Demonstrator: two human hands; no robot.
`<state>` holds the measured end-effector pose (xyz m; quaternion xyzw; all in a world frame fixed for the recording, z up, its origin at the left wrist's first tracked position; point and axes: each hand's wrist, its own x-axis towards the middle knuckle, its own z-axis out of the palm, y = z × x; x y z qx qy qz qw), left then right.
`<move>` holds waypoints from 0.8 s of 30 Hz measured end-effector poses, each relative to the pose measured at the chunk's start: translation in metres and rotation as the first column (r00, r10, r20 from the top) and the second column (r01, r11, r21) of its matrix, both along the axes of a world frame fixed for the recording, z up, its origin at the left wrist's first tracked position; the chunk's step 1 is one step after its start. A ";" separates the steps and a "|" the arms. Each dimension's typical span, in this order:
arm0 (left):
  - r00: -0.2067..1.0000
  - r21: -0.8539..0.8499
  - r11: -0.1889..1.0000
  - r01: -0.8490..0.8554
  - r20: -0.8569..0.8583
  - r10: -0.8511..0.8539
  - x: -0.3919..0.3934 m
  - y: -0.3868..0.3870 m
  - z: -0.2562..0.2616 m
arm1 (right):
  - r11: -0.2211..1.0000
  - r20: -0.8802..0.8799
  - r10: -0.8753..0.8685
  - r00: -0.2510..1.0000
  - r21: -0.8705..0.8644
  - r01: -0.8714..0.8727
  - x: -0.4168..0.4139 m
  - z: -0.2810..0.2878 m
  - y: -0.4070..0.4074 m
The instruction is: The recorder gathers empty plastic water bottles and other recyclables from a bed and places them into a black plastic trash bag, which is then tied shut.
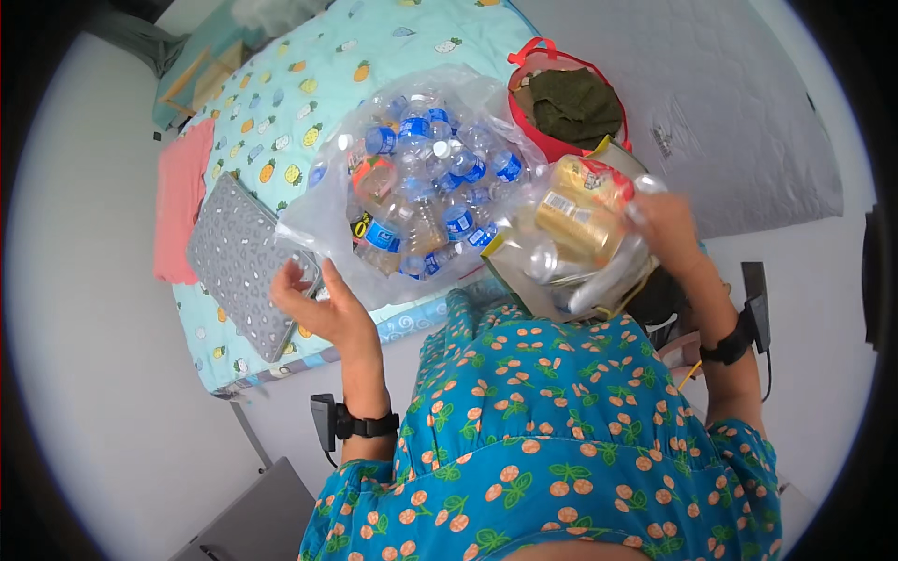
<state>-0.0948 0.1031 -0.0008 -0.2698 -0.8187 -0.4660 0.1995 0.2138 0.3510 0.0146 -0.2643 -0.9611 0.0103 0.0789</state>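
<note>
My left hand [319, 305] holds nothing, its thumb and fingers apart. It is beside the near left edge of a large clear plastic bag [309, 231], which lies open on the bed. Inside are many empty plastic bottles [421, 189], mostly with blue labels. My right hand [666, 228], blurred, is at the right side of a paper carrier bag [515, 270] full of drink cans. Gold cans [579, 217] lie on top, with silver ones around them. Whether the right fingers grip a can or only touch the contents is unclear.
Behind the carrier bag stands a red-rimmed basket [515, 116] holding dark green cloth [575, 105]. A grey patterned cushion-like item [238, 266] and pink cloth [182, 203] lie on the left of the pineapple-print bed sheet [323, 84]. Grey bedding [729, 119] covers the right side.
</note>
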 end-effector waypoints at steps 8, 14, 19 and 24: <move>0.785 0.002 0.992 0.128 0.610 -0.103 -0.065 -0.001 -0.048 | 0.500 -0.244 -0.616 0.749 -0.856 0.132 -0.019 0.022 0.003; 0.348 0.507 0.846 0.164 0.773 -0.530 -0.067 0.018 -0.024 | 0.549 -0.402 -0.558 0.726 -0.835 -0.040 -0.071 0.045 -0.004; 0.468 0.518 0.776 0.360 0.619 -0.631 -0.059 0.010 0.012 | 0.667 -0.526 -0.496 0.690 -0.740 -0.084 -0.147 0.065 -0.014; 0.483 0.487 0.715 0.503 0.527 -0.699 -0.028 0.016 0.038 | 0.575 -0.402 -0.254 0.880 -0.794 -0.197 -0.225 -0.022 -0.024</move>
